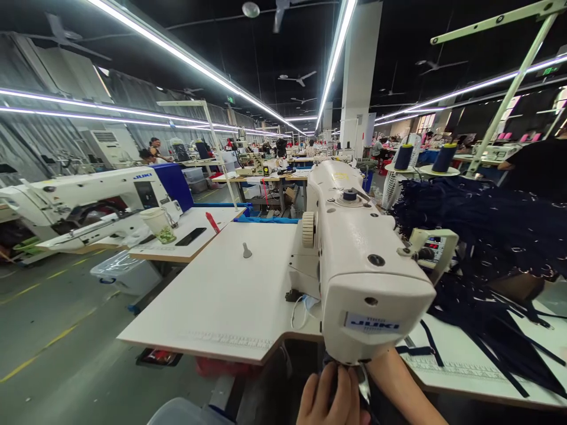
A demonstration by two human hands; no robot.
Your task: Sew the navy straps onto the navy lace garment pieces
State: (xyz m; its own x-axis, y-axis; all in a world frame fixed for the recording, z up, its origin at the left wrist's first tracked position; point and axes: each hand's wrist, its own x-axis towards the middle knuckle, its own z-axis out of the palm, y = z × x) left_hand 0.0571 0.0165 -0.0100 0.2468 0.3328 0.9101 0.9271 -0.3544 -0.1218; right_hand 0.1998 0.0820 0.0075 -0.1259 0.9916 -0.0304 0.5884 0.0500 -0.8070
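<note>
A white JUKI sewing machine stands in front of me, its rounded head facing my way. Below that head, at the bottom of the view, my left hand has its fingers curled and pressed together. Dark material shows beside the fingers, but what they grip is mostly covered. My right forearm reaches in from the lower right and passes behind the machine head, which hides my right hand. Navy straps with metal rings hang in a thick bundle to the right of the machine, and some lie on the table.
On the white tabletop at left lies a small grey metal piece. A paper cup and a phone rest beyond. Navy thread cones stand behind at right. A plastic bin sits on the floor.
</note>
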